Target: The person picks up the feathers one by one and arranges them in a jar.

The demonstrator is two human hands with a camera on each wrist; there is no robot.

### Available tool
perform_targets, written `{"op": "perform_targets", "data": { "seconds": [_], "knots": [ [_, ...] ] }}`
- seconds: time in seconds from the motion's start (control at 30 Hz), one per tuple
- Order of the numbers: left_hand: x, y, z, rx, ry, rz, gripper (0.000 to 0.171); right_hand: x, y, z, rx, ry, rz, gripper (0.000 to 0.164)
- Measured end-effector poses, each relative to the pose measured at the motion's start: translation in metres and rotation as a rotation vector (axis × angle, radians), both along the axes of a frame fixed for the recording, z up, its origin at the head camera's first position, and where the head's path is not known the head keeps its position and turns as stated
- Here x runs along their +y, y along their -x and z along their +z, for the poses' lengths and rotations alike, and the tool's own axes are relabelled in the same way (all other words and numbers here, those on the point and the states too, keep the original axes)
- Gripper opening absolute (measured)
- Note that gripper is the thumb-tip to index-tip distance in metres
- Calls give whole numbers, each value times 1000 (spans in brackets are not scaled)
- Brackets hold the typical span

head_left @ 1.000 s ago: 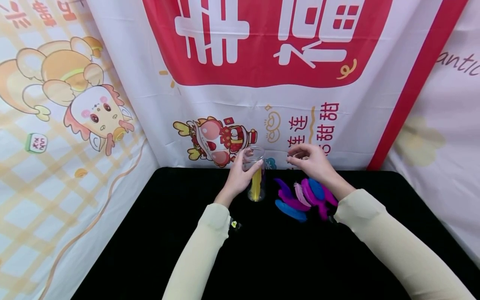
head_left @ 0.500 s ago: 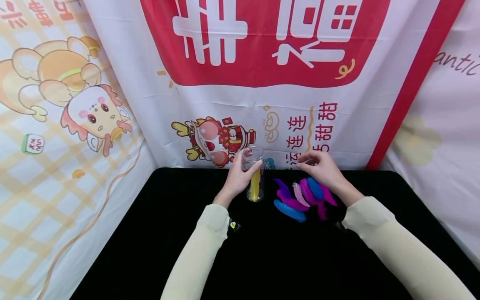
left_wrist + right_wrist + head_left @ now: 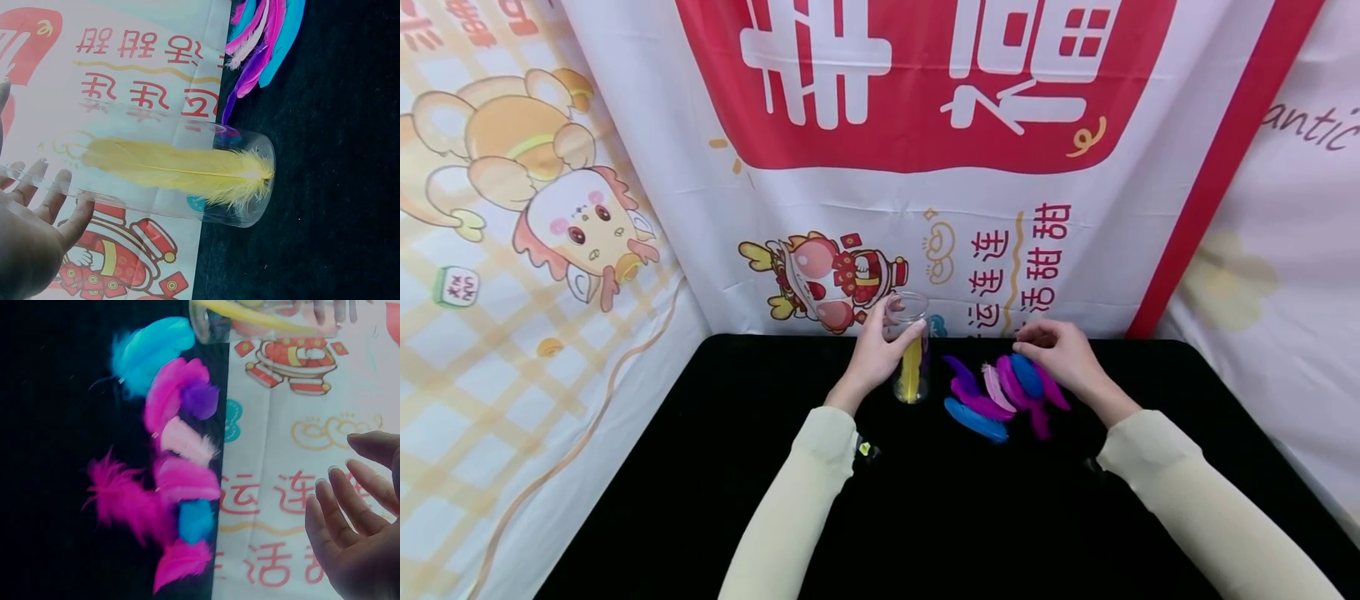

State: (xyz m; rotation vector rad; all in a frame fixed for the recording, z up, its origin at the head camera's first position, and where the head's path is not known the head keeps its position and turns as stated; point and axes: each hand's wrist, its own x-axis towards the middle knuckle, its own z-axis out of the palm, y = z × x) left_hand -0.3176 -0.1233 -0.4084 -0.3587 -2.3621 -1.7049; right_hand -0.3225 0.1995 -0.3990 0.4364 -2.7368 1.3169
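Nearest the wearer, the pale sleeves [image 3: 797, 500] reach in over the black table [image 3: 955, 517], on the near side of the grip. Beyond them, right of the grip and lower, a bright blue feather [image 3: 974, 419] starts a loose row, with a violet feather [image 3: 962, 375], a pale pink feather [image 3: 997, 387], magenta feathers [image 3: 1013, 385] and a small blue feather [image 3: 1027, 375] after it; fanned out beside the tube, they seem placed to be told apart. The right hand [image 3: 1058, 354] hangs over the row's far end, thumb apart from loosely bent fingers, nothing visible in it. The left hand [image 3: 877, 350] grips the clear tube [image 3: 922, 354] just under its rim, probably to steady it while leaving the mouth uncovered. The tube stands about upright, its base below the grip, apparently on the table. Inside it a yellow feather [image 3: 169, 165] has its fluffy end at the base, the walls likely propping it lengthwise. Behind the grip hangs a printed banner [image 3: 970, 192]
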Motion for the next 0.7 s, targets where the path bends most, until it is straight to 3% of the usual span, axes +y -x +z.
{"op": "perform_targets", "data": {
  "seconds": [0.7],
  "knots": [
    [1, -1, 0, -20, 18, 12, 77, 35, 9, -34, -32, -56, -82, 31]
  ]
}}
